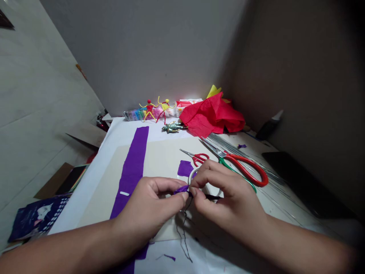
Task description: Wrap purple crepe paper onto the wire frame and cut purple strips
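My left hand (151,207) and my right hand (225,198) meet over the middle of the table. Both pinch a small rolled piece of purple crepe paper (181,189) between thumb and fingers. A thin dark wire (212,197) sticks out to the right past my right fingers, and thin black thread (184,236) hangs below the hands. A long purple paper strip (132,169) lies under and beyond my left hand. A small purple paper square (185,168) rests just beyond my hands, next to a roll of clear tape (193,174) partly hidden by my right hand.
Small red scissors (198,157) and large red-and-green scissors (242,167) lie beyond my right hand. Crumpled red paper (212,116), two pipe-cleaner figures (156,108), a bundle of wires (228,146) and a dark glue bottle (269,127) stand at the back. A black tablet (299,179) lies right.
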Demonstrator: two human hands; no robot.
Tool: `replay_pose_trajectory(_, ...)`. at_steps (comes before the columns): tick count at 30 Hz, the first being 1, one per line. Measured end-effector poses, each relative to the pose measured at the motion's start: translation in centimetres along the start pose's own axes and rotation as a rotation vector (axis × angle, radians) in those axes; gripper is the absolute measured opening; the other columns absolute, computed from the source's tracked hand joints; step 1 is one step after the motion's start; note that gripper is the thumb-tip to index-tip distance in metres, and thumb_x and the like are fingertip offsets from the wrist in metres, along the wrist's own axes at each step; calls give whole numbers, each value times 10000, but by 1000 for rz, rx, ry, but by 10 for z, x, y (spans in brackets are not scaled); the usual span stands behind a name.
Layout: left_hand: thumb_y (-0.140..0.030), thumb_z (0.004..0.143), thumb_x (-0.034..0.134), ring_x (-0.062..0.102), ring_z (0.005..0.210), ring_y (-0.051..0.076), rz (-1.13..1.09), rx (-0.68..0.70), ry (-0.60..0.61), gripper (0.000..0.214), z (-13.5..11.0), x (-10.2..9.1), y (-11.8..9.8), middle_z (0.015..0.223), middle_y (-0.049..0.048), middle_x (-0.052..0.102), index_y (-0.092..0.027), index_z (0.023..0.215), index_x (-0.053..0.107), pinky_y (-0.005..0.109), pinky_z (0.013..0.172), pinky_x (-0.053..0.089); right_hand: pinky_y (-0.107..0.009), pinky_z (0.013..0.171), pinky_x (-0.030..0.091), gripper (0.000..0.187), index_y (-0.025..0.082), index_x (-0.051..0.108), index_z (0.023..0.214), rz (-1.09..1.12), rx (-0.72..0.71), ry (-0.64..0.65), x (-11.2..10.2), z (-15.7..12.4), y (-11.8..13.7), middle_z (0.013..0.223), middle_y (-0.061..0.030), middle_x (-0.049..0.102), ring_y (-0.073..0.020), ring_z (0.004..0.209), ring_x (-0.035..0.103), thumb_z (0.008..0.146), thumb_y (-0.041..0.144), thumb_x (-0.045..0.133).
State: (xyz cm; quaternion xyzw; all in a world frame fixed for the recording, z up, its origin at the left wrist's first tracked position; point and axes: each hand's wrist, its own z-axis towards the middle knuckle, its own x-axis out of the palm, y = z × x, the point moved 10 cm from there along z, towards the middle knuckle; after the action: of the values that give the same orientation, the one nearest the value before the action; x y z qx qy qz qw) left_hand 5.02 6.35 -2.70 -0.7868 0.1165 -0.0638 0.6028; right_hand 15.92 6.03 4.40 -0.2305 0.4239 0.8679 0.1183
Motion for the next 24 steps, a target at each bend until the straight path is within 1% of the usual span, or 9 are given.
replay_pose_trajectory(4,-189,715,664,632,840,177,14,6,-45,128,1,-4,0,866,34,720,-197,811,749,251,771,471,-272,588,410,143,172,588,645,35,58,20,-1,3,-6,617,-1,537,-130,609,517,696,45,547)
replay_pose_trajectory(6,-192,718,665,627,829,167,-12,12,-37,122,1,-3,0,858,29,716,-200,808,747,242,761,466,-274,590,411,144,170,595,652,34,52,25,-2,3,-5,622,-4,540,-131,610,518,703,44,548)
replay_pose_trajectory(8,-204,730,661,621,796,154,-75,3,-7,124,1,-1,2,823,24,712,-196,824,742,234,739,460,-292,630,415,139,170,602,664,6,3,17,-3,2,0,635,-6,540,-133,625,518,715,51,552)
replay_pose_trajectory(11,-229,735,663,615,734,147,-172,-61,22,130,1,2,9,740,24,694,-173,832,727,236,698,456,-341,718,405,111,177,621,724,-108,-135,-21,-5,-3,15,674,-16,548,-141,659,506,748,86,562)
replay_pose_trajectory(13,-241,730,668,603,682,138,-193,-94,12,108,1,1,13,681,23,672,-152,767,717,237,671,450,-369,759,386,93,181,621,748,-215,-227,-67,-7,-7,23,681,-17,552,-144,666,495,765,108,566)
replay_pose_trajectory(15,-239,734,663,578,632,117,-208,-96,7,123,1,0,14,637,18,649,-138,671,693,228,651,437,-387,790,367,73,180,612,754,-302,-300,-113,-7,-12,29,686,-15,555,-143,668,491,769,118,575)
replay_pose_trajectory(18,-199,725,664,565,617,108,-282,-98,51,126,3,3,14,624,24,644,-123,626,679,228,660,430,-408,840,339,19,171,604,791,-377,-369,-112,-3,-16,30,708,-13,558,-142,689,500,779,156,603)
replay_pose_trajectory(21,-147,692,665,581,631,122,-363,-135,113,64,3,8,15,627,41,656,-103,656,693,240,682,434,-422,866,325,54,160,606,839,-419,-419,-76,3,-17,30,721,-12,561,-135,690,509,801,199,606)
replay_pose_trajectory(24,-75,654,626,578,616,113,-384,-146,163,76,2,12,13,617,51,664,-84,654,701,216,666,428,-419,863,335,46,153,606,840,-433,-453,-96,3,-17,31,701,-3,558,-124,665,509,806,182,596)
